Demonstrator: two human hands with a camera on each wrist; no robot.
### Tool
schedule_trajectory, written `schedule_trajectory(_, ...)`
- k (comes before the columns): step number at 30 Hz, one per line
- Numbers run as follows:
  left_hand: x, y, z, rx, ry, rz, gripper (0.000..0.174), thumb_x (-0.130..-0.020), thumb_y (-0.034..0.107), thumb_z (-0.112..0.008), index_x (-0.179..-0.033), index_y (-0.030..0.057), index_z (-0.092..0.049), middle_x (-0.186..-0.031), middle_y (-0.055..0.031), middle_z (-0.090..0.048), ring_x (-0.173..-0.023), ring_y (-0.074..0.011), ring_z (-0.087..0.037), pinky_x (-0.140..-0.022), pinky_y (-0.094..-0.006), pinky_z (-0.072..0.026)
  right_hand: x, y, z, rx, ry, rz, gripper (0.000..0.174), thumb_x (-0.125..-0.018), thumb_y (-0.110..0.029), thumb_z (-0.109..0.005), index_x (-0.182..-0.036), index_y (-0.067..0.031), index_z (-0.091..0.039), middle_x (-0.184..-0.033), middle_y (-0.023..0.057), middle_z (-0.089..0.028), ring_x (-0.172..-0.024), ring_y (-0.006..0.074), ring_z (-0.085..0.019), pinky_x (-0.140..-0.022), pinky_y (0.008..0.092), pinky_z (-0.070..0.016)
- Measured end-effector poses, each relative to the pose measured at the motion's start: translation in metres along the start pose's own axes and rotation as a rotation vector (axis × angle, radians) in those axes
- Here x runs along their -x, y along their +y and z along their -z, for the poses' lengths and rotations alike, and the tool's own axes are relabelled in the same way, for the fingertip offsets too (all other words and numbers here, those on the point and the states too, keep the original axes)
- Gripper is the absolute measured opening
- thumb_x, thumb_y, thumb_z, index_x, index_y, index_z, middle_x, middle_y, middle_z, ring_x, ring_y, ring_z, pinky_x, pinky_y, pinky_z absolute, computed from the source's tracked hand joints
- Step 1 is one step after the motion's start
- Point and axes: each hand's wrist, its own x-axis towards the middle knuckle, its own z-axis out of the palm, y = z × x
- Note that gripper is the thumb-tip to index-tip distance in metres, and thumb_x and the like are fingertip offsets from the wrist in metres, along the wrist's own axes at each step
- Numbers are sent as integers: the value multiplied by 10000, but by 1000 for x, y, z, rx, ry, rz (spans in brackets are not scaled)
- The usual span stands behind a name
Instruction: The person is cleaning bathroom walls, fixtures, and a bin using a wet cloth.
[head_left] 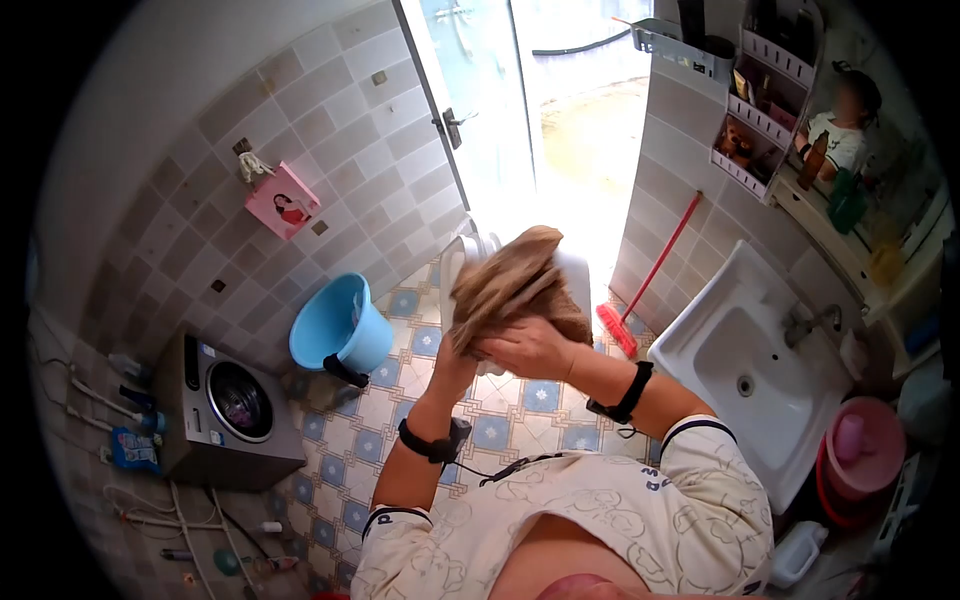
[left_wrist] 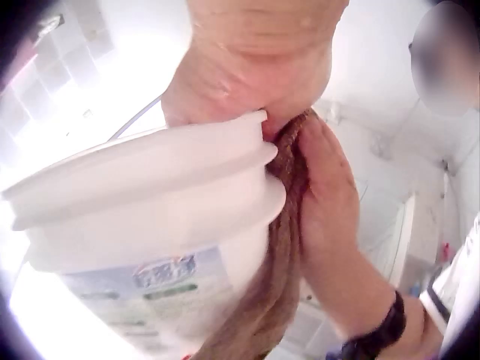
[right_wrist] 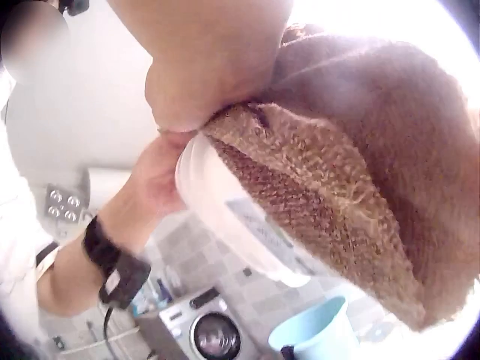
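Note:
A bunched brown towel (head_left: pixel 520 285) is gripped between both hands, its folds fanning out ahead of them. My right hand (head_left: pixel 530 348) lies over its near side with the fingers bent inward. My left hand (head_left: pixel 455 362) holds it from the left, most of its fingers hidden by cloth. A white plastic bucket (left_wrist: pixel 150 187) with a ridged rim and a printed label is right under the hands. In the left wrist view the left hand (left_wrist: pixel 255 82) overlaps the bucket's rim, and the towel (left_wrist: pixel 274 247) hangs down along the outside. The right wrist view shows the towel's fuzzy weave close up.
A light-blue bucket (head_left: pixel 340 325) stands on the tiled floor by a washing machine (head_left: pixel 225 410) at left. To the right are a white sink (head_left: pixel 740 360) and a red broom (head_left: pixel 620 325). A glass door (head_left: pixel 480 100) stands open ahead. Pink basins (head_left: pixel 865 450) sit beside the sink.

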Motion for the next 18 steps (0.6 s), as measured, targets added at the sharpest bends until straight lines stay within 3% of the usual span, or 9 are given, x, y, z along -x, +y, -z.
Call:
schedule_trajectory(3, 5, -13, 12, -335, -44, 45, 271, -852, 42, -462, -1115, -16, -484, -1008, -24, -532, -890, -102, -498, -797, -235, -402, 5, 3, 2, -58, -27, 5, 185, -704, -63, -553, -878, -30, -608, -856, 121, -602, -798, 254, -590, -779, 373, -469)
schedule_trajectory(5, 7, -13, 16, -383, -87, 177, 280, -845, 52, -480, -1117, -11, -483, -975, -17, -538, -856, -96, -494, -765, -234, -406, 10, 17, 3, 105, 39, -41, 170, -727, -79, -537, -874, -35, -610, -867, 143, -597, -788, 259, -582, -760, 379, -460)
schedule_trajectory(7, 14, -3, 7, -341, -137, 146, 274, -838, 66, -498, -1106, 10, -503, -918, 4, -551, -769, -106, -498, -686, -247, -424, 10, 39, -3, 768, 95, -290, 156, -776, -111, -497, -869, -36, -598, -828, 121, -589, -709, 264, -576, -637, 354, -461)
schedule_trajectory(8, 21, 1, -3, -307, -72, 114, 177, -830, 157, -547, -939, 20, -575, -671, -8, -541, -563, -107, -482, -511, -245, -390, 14, 64, 0, 326, 257, -614, 189, -810, -128, -474, -892, 0, -585, -846, 162, -579, -730, 276, -568, -666, 333, -453)
schedule_trajectory(9, 24, 2, -3, -305, -77, 112, 177, -830, 157, -547, -939, 20, -575, -671, -8, -541, -563, -107, -482, -511, -245, -390, 4, 80, 12, -105, 563, -865, 230, -843, -145, -450, -916, 36, -573, -864, 203, -568, -750, 289, -560, -695, 313, -445)
schedule_trajectory(11, 31, 3, -1, -800, -178, -319, 165, -821, 152, -557, -905, 12, -586, -668, -100, -578, -552, -229, -544, -520, -304, -425, 34, 123, 28, -817, 112, -1237, 326, -865, -248, -487, -994, 37, -576, -966, 134, -596, -859, 187, -556, -752, 283, -437)
schedule_trajectory(12, 32, 1, -4, -813, -174, -408, 169, -806, 126, -565, -930, 11, -581, -711, -167, -577, -600, -316, -558, -543, -337, -442, 34, 117, 34, -877, 25, -1350, 369, -869, -290, -488, -1025, 34, -571, -990, 121, -587, -874, 171, -548, -768, 272, -436)
schedule_trajectory(14, 37, 5, -7, -783, -169, -361, 172, -794, 113, -578, -934, 12, -584, -707, -160, -578, -593, -316, -555, -539, -335, -442, 41, 112, 44, -870, -190, -1450, 468, -870, -379, -489, -1099, 24, -547, -1045, 121, -566, -901, 156, -543, -804, 250, -434)
schedule_trajectory(18, 46, -12, -4, -985, -250, -489, 338, -743, 81, -644, -1064, 46, -544, -779, -140, -597, -658, -284, -583, -570, -313, -457, 59, 101, 49, -1083, -47, -1566, 419, -875, -321, -492, -1112, 21, -541, -1039, 118, -572, -897, 150, -548, -775, 252, -449)
